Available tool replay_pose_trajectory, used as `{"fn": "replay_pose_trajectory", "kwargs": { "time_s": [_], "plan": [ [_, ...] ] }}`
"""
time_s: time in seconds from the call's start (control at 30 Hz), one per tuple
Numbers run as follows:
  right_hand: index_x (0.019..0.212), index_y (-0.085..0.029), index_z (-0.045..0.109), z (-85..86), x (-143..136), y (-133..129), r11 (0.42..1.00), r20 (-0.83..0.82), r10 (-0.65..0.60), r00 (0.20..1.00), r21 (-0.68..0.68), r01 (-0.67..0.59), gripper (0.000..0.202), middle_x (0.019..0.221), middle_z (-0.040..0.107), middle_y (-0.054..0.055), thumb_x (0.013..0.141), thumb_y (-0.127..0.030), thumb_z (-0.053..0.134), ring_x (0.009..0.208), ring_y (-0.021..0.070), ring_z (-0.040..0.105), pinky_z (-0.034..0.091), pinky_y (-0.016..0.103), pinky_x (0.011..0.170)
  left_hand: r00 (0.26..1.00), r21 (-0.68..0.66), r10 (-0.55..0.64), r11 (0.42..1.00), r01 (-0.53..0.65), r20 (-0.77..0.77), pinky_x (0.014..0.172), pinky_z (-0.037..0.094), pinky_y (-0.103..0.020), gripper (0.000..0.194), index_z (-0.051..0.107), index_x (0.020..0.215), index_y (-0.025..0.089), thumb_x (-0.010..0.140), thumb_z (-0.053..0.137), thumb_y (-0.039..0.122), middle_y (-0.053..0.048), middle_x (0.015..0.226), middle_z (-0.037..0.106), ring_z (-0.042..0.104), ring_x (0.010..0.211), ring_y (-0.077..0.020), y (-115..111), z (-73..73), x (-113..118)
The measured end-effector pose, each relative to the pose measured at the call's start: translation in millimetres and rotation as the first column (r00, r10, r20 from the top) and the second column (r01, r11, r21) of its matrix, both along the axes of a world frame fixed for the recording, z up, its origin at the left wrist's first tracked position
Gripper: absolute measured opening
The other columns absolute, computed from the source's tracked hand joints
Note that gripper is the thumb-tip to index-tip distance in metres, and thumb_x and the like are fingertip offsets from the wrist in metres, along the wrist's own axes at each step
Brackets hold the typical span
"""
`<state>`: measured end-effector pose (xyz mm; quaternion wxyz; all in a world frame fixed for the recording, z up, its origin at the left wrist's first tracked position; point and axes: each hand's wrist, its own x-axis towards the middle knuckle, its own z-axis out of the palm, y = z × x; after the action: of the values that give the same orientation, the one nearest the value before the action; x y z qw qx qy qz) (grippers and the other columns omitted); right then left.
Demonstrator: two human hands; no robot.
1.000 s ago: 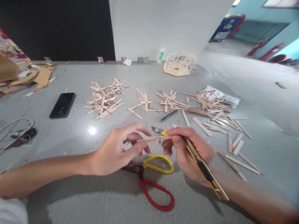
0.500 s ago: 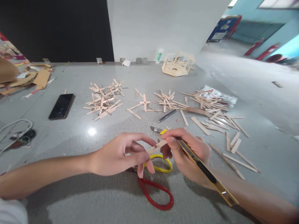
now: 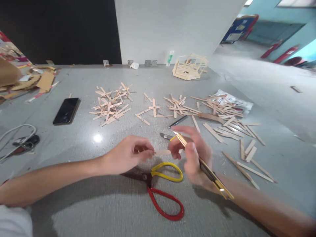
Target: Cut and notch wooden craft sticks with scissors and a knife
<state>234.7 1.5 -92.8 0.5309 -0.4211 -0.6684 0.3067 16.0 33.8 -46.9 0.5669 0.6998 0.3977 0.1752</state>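
In the head view, my left hand (image 3: 130, 153) pinches one end of a short wooden craft stick (image 3: 163, 152) with a dark mark near the fingertips. My right hand (image 3: 195, 154) grips a gold-coloured utility knife (image 3: 209, 173), its bare blade pointing up and left. Its lower fingers are close to the stick's right end; contact is hard to tell. Under the hands lie scissors (image 3: 148, 179) with one yellow and one red handle. Behind the right fingers is a grey blade with a yellow part (image 3: 166, 135), partly hidden.
Piles of craft sticks lie left (image 3: 111, 105) and right (image 3: 227, 115), with a few joined sticks (image 3: 154, 107) between. Also there: a black pen (image 3: 178, 121), a phone (image 3: 66, 111), a stick-built frame (image 3: 190, 68), a glue tube (image 3: 170, 58), a cable (image 3: 24, 126) and cardboard scraps (image 3: 45, 81).
The left hand has drawn left and up, tilting the stick nearly level. The right hand has turned the knife so its blade shows upward, with the thumb raised. More of the scissors is uncovered.
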Motion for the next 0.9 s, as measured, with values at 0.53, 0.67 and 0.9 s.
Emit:
{"fn": "replay_pose_trajectory", "kwargs": {
  "time_s": [0.53, 0.67, 0.9],
  "plan": [
    [0.079, -0.018, 0.06, -24.1, -3, 31, 0.871, -0.006, 0.07, 0.998, -0.486, -0.063, 0.037, 0.061, 0.07, 0.002, 0.094, -0.051, 0.068, 0.044, 0.0121, 0.061, 0.048, 0.023, 0.043, 0.875, 0.612, 0.095, 0.751, 0.25, -0.474, 0.094, 0.051, -0.044, 0.05, 0.052, 0.143, 0.012, 0.096, 0.065, 0.022, -0.017, 0.124, 0.069, 0.064, 0.117, -0.0311, 28, -51.6, -8],
    [0.073, -0.019, 0.058, -26.9, -1, 32, 0.876, 0.005, 0.072, 0.997, -0.479, -0.061, 0.039, 0.054, 0.066, 0.0, 0.093, -0.051, 0.068, 0.042, 0.0121, 0.061, 0.047, 0.022, 0.042, 0.854, 0.671, -0.036, 0.601, 0.434, -0.52, 0.11, 0.041, -0.05, 0.03, 0.063, 0.13, 0.016, 0.1, 0.058, 0.018, -0.014, 0.147, 0.057, 0.048, 0.14, -0.0326, 27, -56.8, -6],
    [0.077, -0.02, 0.057, -28.2, 1, 31, 0.854, -0.036, 0.109, 0.993, -0.509, -0.112, 0.037, 0.062, 0.069, 0.001, 0.09, -0.052, 0.072, 0.047, 0.0124, 0.063, 0.052, 0.024, 0.047, 0.803, 0.678, -0.04, 0.512, 0.528, -0.595, 0.111, 0.037, -0.055, 0.03, 0.06, 0.13, 0.012, 0.106, 0.043, 0.019, -0.02, 0.149, 0.053, 0.047, 0.14, -0.0353, -1, -41.8, -4]
  ]
}}
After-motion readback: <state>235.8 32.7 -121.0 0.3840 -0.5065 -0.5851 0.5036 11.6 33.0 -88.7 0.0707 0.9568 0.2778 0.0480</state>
